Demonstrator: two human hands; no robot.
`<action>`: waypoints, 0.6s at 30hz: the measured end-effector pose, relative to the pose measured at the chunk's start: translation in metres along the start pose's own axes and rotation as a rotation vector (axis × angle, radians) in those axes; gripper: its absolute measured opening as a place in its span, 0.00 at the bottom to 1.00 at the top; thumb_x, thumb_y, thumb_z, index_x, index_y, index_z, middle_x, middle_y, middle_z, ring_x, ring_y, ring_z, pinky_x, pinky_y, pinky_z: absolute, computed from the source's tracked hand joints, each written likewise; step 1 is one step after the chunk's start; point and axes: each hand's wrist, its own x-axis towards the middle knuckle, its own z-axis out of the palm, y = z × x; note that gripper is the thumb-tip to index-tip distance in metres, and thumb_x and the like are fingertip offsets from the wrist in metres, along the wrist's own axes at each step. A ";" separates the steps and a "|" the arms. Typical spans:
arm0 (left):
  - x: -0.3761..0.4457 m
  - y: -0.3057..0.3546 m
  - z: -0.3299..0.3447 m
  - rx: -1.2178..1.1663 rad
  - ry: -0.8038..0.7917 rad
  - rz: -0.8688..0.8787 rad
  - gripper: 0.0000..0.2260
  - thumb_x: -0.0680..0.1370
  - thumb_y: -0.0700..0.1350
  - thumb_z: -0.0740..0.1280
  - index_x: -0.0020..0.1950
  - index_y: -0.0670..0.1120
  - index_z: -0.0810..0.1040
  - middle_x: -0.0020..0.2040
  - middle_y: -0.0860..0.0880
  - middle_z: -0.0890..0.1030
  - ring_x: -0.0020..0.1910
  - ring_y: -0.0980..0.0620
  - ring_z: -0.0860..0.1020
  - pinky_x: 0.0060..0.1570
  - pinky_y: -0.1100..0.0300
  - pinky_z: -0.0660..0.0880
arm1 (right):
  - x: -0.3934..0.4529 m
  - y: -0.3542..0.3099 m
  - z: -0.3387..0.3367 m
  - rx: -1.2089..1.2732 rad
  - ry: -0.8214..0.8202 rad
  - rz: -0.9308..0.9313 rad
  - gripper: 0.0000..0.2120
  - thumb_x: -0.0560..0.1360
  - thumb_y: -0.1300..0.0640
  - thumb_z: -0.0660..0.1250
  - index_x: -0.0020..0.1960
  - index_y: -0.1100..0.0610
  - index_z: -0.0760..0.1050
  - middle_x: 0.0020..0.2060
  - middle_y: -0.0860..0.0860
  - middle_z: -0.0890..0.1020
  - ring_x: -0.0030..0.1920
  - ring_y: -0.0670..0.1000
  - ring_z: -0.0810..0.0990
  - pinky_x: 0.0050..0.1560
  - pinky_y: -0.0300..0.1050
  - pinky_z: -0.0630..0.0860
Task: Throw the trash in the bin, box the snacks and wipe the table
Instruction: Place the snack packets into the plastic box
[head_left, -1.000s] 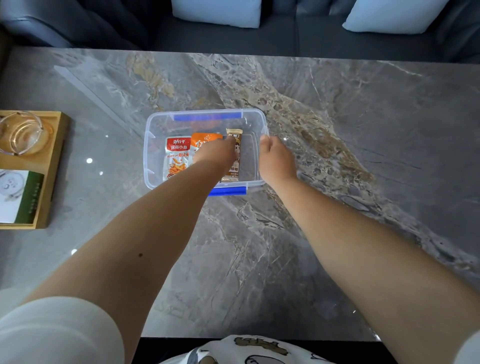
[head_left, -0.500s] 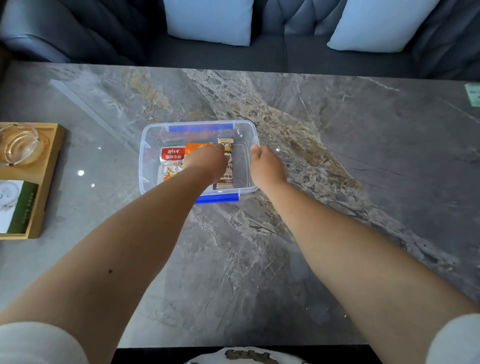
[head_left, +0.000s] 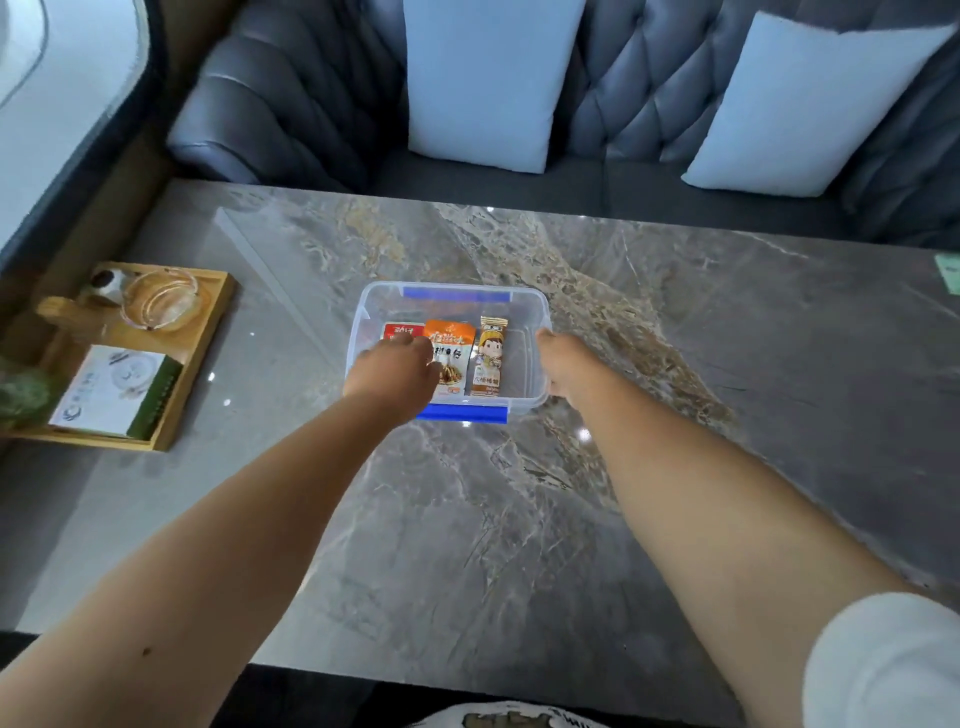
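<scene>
Clear plastic, blue clips at its near and far rims: the snack box (head_left: 535, 312) sits out in the middle of the marble table (head_left: 727, 415), straight ahead of the person and at the full stretch of both arms. Its long axis runs left to right, while the three packets inside stand lengthwise away from the person: a red packet (head_left: 402, 329), an orange packet (head_left: 451, 353) and a slim brown bar (head_left: 489, 358), side by side. The left hand (head_left: 395, 371) is down over the box's left half, fingers curled above the red packet; whether it pinches anything I cannot tell. The right hand (head_left: 558, 361) is folded against the right-hand wall, seemingly steadying it. No lid is in sight, and a wooden tray (head_left: 200, 364) lies well apart to the left.
</scene>
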 end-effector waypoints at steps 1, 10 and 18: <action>-0.008 -0.004 0.000 0.002 0.010 -0.009 0.15 0.80 0.52 0.58 0.59 0.46 0.76 0.57 0.44 0.78 0.54 0.42 0.76 0.51 0.50 0.72 | -0.004 0.000 -0.001 0.015 -0.004 0.009 0.24 0.80 0.42 0.52 0.59 0.60 0.73 0.55 0.59 0.79 0.48 0.56 0.79 0.51 0.55 0.78; -0.074 0.009 0.007 0.128 0.079 0.185 0.21 0.78 0.57 0.59 0.68 0.48 0.69 0.66 0.47 0.73 0.64 0.43 0.70 0.62 0.46 0.69 | -0.099 0.071 -0.022 -0.851 0.287 -0.632 0.34 0.78 0.39 0.54 0.76 0.59 0.54 0.76 0.57 0.57 0.75 0.57 0.53 0.73 0.53 0.51; -0.126 0.059 0.030 0.226 0.047 0.438 0.26 0.78 0.59 0.56 0.71 0.45 0.66 0.70 0.45 0.71 0.69 0.43 0.66 0.67 0.47 0.62 | -0.175 0.143 -0.028 -1.010 0.213 -0.598 0.36 0.78 0.37 0.50 0.77 0.56 0.48 0.77 0.53 0.51 0.76 0.54 0.45 0.75 0.52 0.45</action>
